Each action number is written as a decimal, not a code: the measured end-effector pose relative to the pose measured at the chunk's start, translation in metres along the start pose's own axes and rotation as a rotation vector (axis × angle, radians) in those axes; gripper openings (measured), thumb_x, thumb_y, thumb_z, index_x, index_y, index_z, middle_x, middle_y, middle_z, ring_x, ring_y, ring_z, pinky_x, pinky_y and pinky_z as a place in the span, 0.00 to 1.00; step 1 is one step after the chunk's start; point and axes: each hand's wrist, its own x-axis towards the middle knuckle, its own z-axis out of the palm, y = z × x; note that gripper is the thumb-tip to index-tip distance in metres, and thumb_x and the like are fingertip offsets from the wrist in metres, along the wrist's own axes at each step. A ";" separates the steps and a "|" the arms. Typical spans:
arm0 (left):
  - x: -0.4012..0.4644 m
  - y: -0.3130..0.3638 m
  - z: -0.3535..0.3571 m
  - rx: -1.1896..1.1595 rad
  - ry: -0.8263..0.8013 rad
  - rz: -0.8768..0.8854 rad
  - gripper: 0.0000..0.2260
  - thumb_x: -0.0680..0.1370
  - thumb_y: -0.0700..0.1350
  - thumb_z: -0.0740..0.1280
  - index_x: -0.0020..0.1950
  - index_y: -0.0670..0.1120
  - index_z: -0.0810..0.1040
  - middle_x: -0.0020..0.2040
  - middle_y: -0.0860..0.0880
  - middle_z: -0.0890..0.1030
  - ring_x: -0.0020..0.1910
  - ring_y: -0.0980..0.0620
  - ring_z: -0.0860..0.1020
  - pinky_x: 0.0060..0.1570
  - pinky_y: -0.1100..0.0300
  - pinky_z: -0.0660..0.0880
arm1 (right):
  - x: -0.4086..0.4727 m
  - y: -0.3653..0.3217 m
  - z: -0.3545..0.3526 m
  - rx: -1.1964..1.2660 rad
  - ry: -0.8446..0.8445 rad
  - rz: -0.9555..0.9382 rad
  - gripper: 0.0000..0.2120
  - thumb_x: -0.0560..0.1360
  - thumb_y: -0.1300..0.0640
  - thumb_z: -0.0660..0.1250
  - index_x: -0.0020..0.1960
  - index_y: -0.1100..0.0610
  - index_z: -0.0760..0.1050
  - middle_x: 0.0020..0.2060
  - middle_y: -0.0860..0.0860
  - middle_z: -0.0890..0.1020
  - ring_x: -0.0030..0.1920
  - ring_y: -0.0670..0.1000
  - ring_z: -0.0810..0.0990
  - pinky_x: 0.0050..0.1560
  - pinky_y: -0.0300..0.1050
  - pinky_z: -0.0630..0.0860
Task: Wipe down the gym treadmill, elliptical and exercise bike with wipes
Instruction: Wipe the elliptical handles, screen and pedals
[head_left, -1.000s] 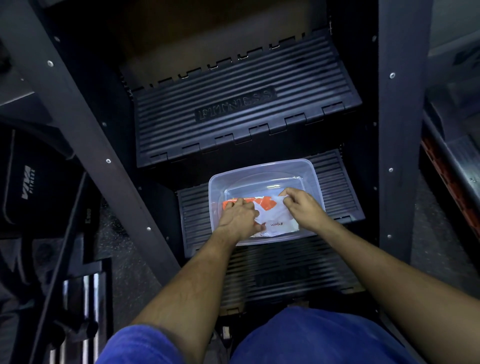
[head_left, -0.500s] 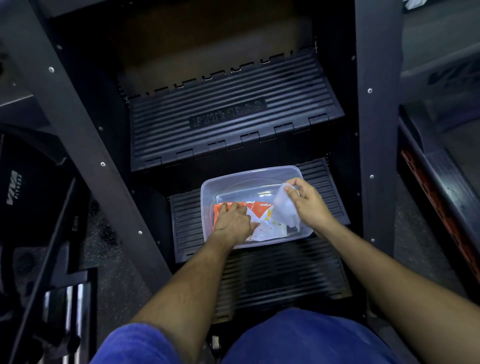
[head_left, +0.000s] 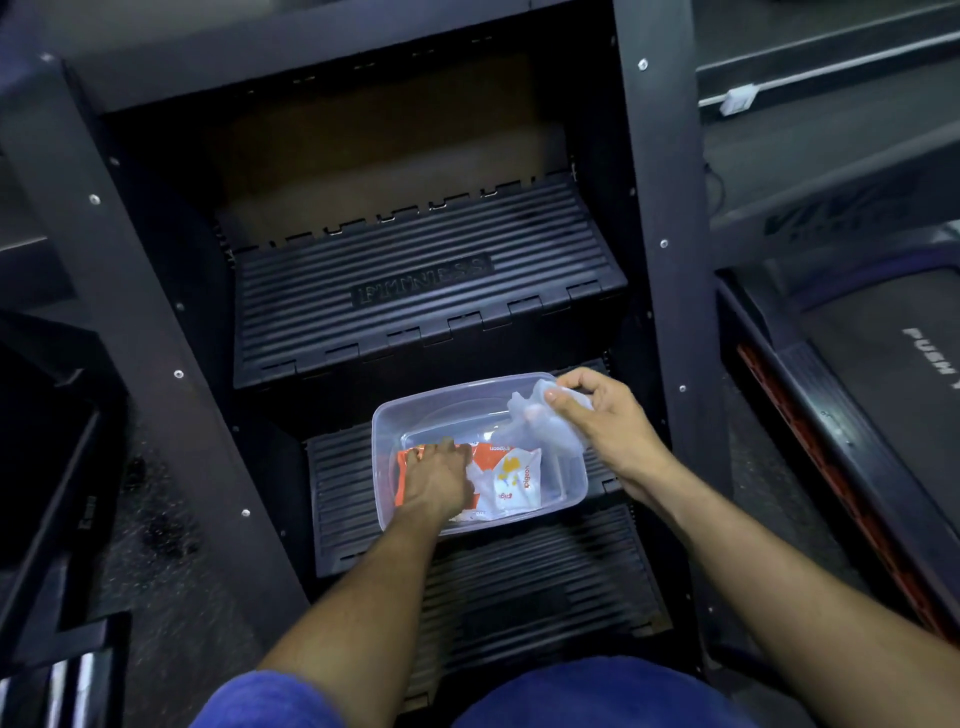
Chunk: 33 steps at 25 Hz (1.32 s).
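A clear plastic tub (head_left: 395, 415) sits on a lower black ribbed step (head_left: 343, 467) of a stair-climber machine. Inside lies an orange and white wipes pack (head_left: 511, 475). My left hand (head_left: 439, 480) presses down on the pack's left part, fingers curved over it. My right hand (head_left: 605, 415) pinches a white wipe (head_left: 530, 421) pulled up out of the pack, held above the tub's right rim. The wipe hangs crumpled from my fingers.
An upper step marked FITNESS (head_left: 421, 283) lies behind the tub. Dark side rails (head_left: 660, 260) frame the steps. A treadmill deck (head_left: 893, 364) lies to the right, another machine (head_left: 47, 467) to the left. My blue-clad knees (head_left: 587, 696) fill the bottom edge.
My right hand has drawn the wipe up and out of the pack, rising to the tub's right rim. My left hand has stayed pressed on the pack.
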 end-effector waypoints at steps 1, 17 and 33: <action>-0.003 0.000 -0.006 -0.124 0.024 0.006 0.24 0.75 0.50 0.70 0.70 0.55 0.72 0.68 0.51 0.71 0.69 0.47 0.69 0.70 0.45 0.63 | -0.002 -0.004 -0.003 -0.012 -0.026 0.005 0.06 0.79 0.56 0.70 0.47 0.60 0.79 0.37 0.48 0.82 0.37 0.45 0.79 0.37 0.38 0.74; -0.096 0.024 -0.093 -1.775 -0.084 0.327 0.01 0.79 0.43 0.72 0.47 0.47 0.83 0.51 0.44 0.81 0.51 0.46 0.78 0.58 0.48 0.78 | -0.048 -0.036 -0.028 -0.212 -0.041 -0.085 0.07 0.80 0.52 0.68 0.50 0.54 0.82 0.45 0.60 0.84 0.42 0.53 0.79 0.46 0.52 0.74; -0.225 0.048 -0.053 -1.764 0.188 0.244 0.25 0.74 0.33 0.74 0.69 0.46 0.74 0.58 0.50 0.84 0.55 0.47 0.83 0.55 0.52 0.80 | -0.135 -0.016 -0.006 0.227 -0.275 0.094 0.21 0.73 0.67 0.71 0.64 0.59 0.73 0.52 0.61 0.85 0.48 0.57 0.84 0.49 0.52 0.80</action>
